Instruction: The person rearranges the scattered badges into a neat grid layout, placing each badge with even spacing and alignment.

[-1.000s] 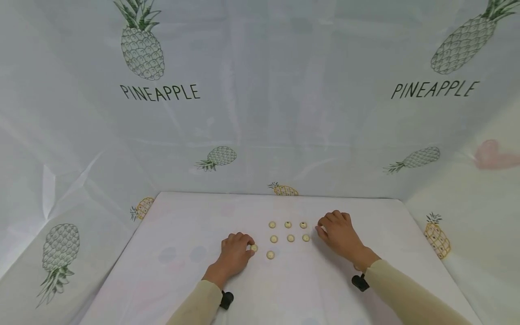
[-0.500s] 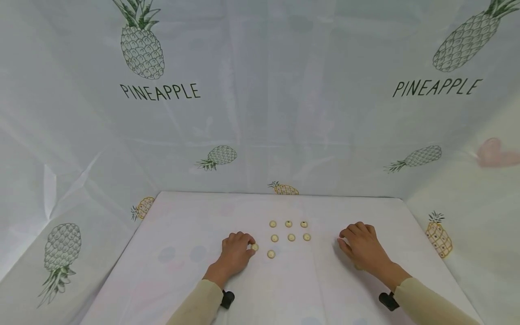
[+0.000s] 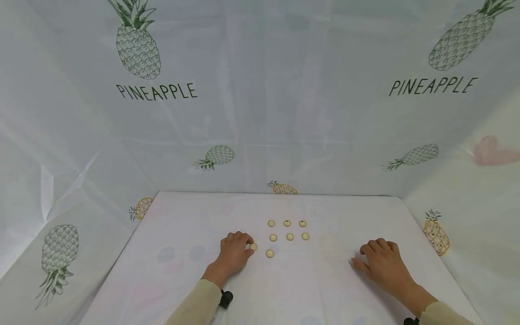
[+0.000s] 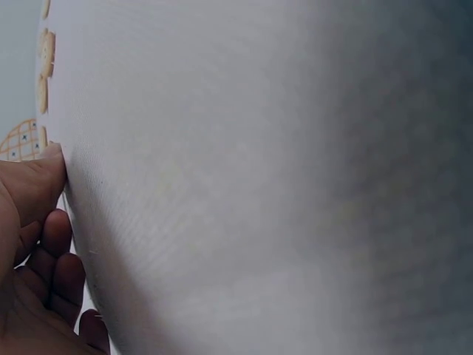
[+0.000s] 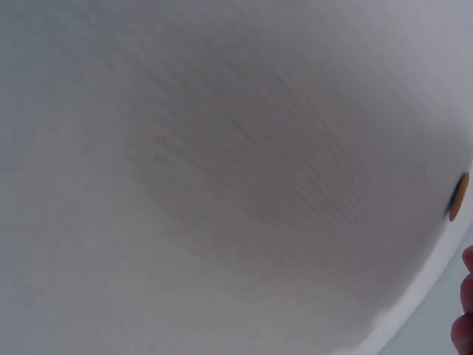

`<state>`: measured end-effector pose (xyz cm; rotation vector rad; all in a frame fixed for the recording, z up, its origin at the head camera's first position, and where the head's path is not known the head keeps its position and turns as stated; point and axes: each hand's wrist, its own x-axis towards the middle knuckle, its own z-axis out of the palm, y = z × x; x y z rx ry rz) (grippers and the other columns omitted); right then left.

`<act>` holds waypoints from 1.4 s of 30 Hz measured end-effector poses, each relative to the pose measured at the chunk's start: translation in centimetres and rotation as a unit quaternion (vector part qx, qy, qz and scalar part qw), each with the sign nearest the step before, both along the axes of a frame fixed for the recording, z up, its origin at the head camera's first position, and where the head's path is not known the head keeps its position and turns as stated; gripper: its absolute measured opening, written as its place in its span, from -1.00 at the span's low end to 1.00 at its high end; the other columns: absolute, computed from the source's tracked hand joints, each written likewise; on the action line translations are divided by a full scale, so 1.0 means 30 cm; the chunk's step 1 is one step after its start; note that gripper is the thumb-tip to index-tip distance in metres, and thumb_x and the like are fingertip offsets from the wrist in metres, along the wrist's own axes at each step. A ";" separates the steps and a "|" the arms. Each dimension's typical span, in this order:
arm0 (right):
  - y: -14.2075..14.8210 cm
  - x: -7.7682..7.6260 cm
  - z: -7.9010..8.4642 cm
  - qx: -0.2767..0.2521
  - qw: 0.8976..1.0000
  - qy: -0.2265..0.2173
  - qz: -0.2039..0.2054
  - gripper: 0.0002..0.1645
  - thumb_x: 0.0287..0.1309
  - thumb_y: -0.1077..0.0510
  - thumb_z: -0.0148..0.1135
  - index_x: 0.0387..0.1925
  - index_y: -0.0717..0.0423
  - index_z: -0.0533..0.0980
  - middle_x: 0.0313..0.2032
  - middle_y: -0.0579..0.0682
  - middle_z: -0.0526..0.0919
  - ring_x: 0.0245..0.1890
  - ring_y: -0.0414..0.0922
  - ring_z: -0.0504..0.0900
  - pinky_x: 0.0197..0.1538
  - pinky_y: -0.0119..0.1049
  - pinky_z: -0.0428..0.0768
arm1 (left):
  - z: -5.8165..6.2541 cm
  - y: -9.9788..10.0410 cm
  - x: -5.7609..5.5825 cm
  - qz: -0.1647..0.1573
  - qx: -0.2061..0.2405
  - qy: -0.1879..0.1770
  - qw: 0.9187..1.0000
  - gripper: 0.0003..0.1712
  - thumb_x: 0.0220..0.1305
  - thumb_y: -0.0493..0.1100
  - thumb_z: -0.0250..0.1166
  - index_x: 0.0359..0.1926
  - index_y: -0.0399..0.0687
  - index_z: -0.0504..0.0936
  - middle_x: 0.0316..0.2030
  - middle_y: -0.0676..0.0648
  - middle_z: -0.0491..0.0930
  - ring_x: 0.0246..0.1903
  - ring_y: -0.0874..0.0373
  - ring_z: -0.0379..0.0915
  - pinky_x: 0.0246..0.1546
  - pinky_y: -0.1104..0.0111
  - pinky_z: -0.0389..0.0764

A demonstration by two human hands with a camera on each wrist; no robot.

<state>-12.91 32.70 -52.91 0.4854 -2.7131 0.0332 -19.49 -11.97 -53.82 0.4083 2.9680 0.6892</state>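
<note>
Small cream buttons lie on the white tabletop. In the head view my left hand (image 3: 233,253) pinches one button (image 3: 253,247) between thumb and index finger, low at the cloth. Just right of it sits another button (image 3: 270,253). Beyond these are two rows of three, among them a near-row button (image 3: 273,238) and a far-row button (image 3: 302,223). In the left wrist view, the thumb (image 4: 44,174) mostly hides the pinched button. My right hand (image 3: 383,266) is to the right with loosely bent fingers. In the right wrist view a brown disc (image 5: 459,197) lies near its fingertips.
A white cloth with faint spots covers the table (image 3: 183,289). Grey-white curtains (image 3: 260,104) printed with pineapples rise behind and along both sides. The table's far edge runs straight beyond the buttons.
My right hand has moved right and nearer to me, away from the rows, and its fingers have spread. My left hand has stayed at its button.
</note>
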 end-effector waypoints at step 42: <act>0.012 -0.013 -0.029 -0.062 0.991 -0.008 0.115 -0.63 -0.04 0.14 0.67 -0.21 -0.26 0.69 -0.13 -0.24 0.65 -0.06 -0.13 0.52 -0.09 -0.08 0.40 | 0.007 0.004 0.001 0.001 0.005 -0.008 1.000 -0.82 0.42 -0.11 0.42 -0.03 0.02 0.64 -0.04 -0.02 0.59 0.09 -0.07 0.43 0.28 -0.19 0.34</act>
